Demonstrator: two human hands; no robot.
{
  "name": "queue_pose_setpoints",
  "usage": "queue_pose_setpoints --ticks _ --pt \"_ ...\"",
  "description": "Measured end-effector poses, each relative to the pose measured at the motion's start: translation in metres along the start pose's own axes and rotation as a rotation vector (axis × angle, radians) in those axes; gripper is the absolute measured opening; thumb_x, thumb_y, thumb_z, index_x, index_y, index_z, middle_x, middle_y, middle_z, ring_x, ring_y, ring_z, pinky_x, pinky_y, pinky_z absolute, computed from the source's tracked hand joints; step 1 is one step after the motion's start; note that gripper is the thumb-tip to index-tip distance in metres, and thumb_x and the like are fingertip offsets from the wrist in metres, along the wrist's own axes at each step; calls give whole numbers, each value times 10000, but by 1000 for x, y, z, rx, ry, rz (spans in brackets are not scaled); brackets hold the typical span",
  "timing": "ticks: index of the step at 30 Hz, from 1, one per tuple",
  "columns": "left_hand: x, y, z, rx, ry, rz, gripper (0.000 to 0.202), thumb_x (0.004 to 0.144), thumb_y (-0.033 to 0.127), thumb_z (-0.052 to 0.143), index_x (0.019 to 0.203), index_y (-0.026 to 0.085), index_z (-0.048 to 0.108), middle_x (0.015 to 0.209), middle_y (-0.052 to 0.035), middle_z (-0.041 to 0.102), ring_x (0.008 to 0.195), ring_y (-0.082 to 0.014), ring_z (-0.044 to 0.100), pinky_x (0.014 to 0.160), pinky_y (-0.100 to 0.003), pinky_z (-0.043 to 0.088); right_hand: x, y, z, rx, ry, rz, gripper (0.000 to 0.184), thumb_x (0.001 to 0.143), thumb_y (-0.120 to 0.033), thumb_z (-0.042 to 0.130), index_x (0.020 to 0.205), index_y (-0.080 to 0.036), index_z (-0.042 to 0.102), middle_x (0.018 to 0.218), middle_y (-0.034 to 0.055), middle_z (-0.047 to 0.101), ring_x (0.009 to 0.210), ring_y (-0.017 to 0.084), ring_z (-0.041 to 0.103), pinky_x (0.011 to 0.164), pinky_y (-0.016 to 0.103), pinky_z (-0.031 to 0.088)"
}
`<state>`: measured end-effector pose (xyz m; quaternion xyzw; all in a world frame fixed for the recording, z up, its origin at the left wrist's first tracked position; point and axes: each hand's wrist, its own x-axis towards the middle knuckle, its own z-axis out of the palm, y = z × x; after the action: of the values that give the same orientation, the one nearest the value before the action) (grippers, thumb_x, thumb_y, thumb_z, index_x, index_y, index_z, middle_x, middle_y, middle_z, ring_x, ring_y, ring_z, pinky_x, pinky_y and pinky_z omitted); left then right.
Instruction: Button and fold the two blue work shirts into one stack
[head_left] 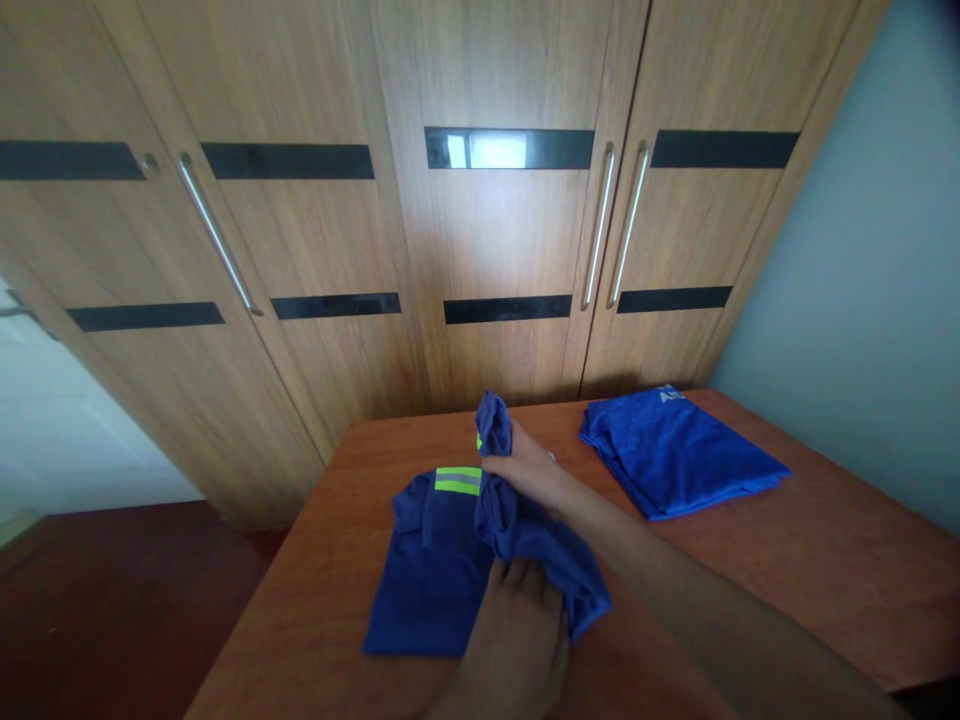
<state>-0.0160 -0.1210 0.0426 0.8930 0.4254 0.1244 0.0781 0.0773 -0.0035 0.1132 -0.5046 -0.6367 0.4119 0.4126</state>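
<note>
A navy-blue work garment (435, 590) with a yellow-green and grey reflective strip lies partly folded on the brown wooden table (315, 610). My right hand (521, 458) reaches in from the right, its fingers wrapped round a bunched part of the garment lifted above the rest. Below it, my left hand (521, 625) is at the near side of the cloth, its fingers curled into the fabric under the raised fold. The fold hides the tips of the left fingers. A second reflective patch shows beside the right hand.
A folded bright-blue cloth item (682, 455) with white lettering lies at the back right of the table. Behind stands a wooden wardrobe (495, 235) with metal handles. A pale wall (862, 300) borders the right side; a white door (82, 420) is at left.
</note>
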Motion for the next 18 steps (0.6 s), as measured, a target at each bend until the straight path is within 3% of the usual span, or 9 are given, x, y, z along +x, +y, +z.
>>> queue_pose_setpoints --ticks 4,8,11,14,18 --pt "-19 6 18 -78 -28 84 503 894 323 475 1385 218 445 1404 -73 517 1281 -257 457 1096 -434 365 1 -4 4 40 -19 -15 399 645 -177 603 1042 -201 568 962 5 637 905 195 588 825 324 456" --pt "-20 6 37 -12 -68 135 528 912 306 467 1432 253 387 1410 -88 511 1303 -300 435 1096 -509 342 -4 -6 4 44 -16 34 371 646 -180 594 1016 -210 573 933 3 632 905 200 592 798 322 464" --pt "-23 1 43 35 -44 164 609 907 382 491 1474 265 303 1456 -100 454 1330 -327 396 1090 -547 333 -4 -3 8 -3 -8 58 391 638 -192 613 1025 -215 567 960 12 647 922 212 600 813 338 467" --pt "-31 -7 48 70 -24 201 687 901 471 492 1501 269 223 1478 -108 421 1335 -352 387 1069 -573 350 0 0 22 -20 -38 16 452 639 -204 629 1084 -206 550 1039 34 658 971 224 610 847 346 468" --pt "-38 -13 58 106 -51 162 609 933 431 455 1489 305 240 1395 -78 530 1246 -333 503 1018 -554 414 2 6 56 -139 -92 23 588 650 -235 650 1218 -177 507 1133 97 656 1032 266 620 854 361 475"
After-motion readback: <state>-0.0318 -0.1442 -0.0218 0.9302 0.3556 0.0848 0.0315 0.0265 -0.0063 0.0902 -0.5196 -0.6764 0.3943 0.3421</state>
